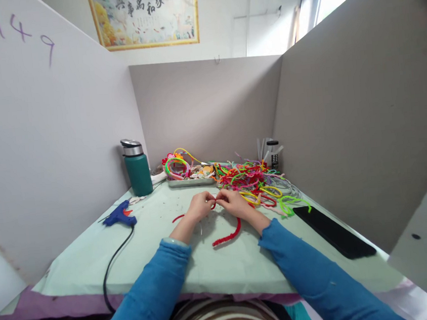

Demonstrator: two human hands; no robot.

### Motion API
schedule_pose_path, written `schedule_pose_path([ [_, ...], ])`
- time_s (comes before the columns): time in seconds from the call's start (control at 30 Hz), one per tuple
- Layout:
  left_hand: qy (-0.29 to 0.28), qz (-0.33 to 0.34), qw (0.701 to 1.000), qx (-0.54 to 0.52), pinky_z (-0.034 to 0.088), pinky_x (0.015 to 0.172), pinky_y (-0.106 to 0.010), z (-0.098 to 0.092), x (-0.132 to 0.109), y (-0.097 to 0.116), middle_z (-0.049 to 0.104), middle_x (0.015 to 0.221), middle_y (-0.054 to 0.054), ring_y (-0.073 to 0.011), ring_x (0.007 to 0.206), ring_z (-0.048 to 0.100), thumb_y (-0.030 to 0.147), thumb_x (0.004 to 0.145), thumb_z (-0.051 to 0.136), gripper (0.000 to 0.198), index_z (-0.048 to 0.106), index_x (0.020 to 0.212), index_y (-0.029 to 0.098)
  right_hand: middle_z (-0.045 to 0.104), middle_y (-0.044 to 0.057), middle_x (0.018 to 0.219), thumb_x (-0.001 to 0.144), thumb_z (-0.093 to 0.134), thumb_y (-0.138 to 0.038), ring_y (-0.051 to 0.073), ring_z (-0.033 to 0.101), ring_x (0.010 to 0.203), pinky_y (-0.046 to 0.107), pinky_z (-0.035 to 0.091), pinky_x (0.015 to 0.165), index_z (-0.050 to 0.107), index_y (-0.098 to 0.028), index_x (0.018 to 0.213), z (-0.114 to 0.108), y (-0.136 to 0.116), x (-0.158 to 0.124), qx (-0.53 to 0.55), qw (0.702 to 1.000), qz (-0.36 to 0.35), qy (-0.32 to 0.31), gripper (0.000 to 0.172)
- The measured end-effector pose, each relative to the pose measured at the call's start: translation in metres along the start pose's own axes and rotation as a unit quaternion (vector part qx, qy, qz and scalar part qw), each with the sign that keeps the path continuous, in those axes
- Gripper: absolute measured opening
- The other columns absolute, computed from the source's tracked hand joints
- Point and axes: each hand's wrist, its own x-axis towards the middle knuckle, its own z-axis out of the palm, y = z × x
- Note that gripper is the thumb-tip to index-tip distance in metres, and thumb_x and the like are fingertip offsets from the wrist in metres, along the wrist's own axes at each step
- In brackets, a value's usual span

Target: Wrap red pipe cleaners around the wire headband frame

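Both hands meet over the middle of the table, fingertips almost touching. Pinched between them is a red pipe cleaner, a fuzzy stem whose thick end curves down under my right wrist and rests near the tabletop. My left hand is closed on it from the left. A thin red end sticks out to the left of that wrist; whether it is the same stem I cannot tell. From the right, my right hand pinches it with thumb and forefinger. The part between the fingertips is small and mostly covered.
A tangled heap of coloured pipe cleaners lies behind my right hand, beside a metal tray of craft pieces. A blue glue gun with a cord and a green bottle stand left. A black phone-like slab lies right. Partitions surround the table.
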Motion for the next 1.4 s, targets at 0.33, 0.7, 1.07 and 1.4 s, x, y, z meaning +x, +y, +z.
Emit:
schedule_pose_path([
  [0.33,-0.015,-0.025,0.998,-0.056,0.040,0.057,-0.021,0.003,0.005,-0.009,0.064,0.074,-0.003,-0.0116,0.063,0.055,0.025,0.070,0.057,0.015,0.063,0.078,0.014,0.064,0.002,0.076,0.081,0.054,-0.023,0.013,0.056,0.068,0.022,0.038,0.060,0.060,-0.017,0.082,0.000,0.000,0.000,-0.006,1.000,-0.003,-0.001,0.008],
  [0.7,-0.018,-0.043,0.997,-0.069,0.039,0.052,-0.019,0.004,0.007,-0.010,0.062,0.068,-0.001,-0.0100,0.058,0.053,0.022,0.069,0.059,0.013,0.063,0.077,0.013,0.064,0.002,0.078,0.081,0.053,-0.025,0.013,0.055,0.070,0.023,0.038,0.063,0.061,-0.018,0.085,0.003,0.006,0.000,-0.006,1.000,-0.006,-0.011,0.012],
  [1.07,-0.007,-0.035,0.999,-0.038,0.042,0.056,-0.019,0.003,0.003,-0.006,0.065,0.078,-0.002,-0.0111,0.065,0.056,0.016,0.067,0.059,0.018,0.061,0.084,0.014,0.064,0.002,0.081,0.083,0.050,-0.024,0.013,0.055,0.071,0.022,0.038,0.064,0.061,-0.018,0.087,0.002,0.002,0.000,-0.012,1.000,-0.010,-0.024,0.013],
  [1.4,-0.011,-0.034,0.998,-0.045,0.043,0.058,-0.019,0.005,0.002,-0.007,0.065,0.085,-0.004,-0.0110,0.069,0.057,0.016,0.067,0.058,0.023,0.058,0.089,0.015,0.065,0.002,0.082,0.087,0.048,-0.028,0.013,0.055,0.072,0.022,0.037,0.063,0.063,-0.019,0.089,0.001,-0.001,0.000,-0.013,0.999,-0.012,-0.043,0.018],
])
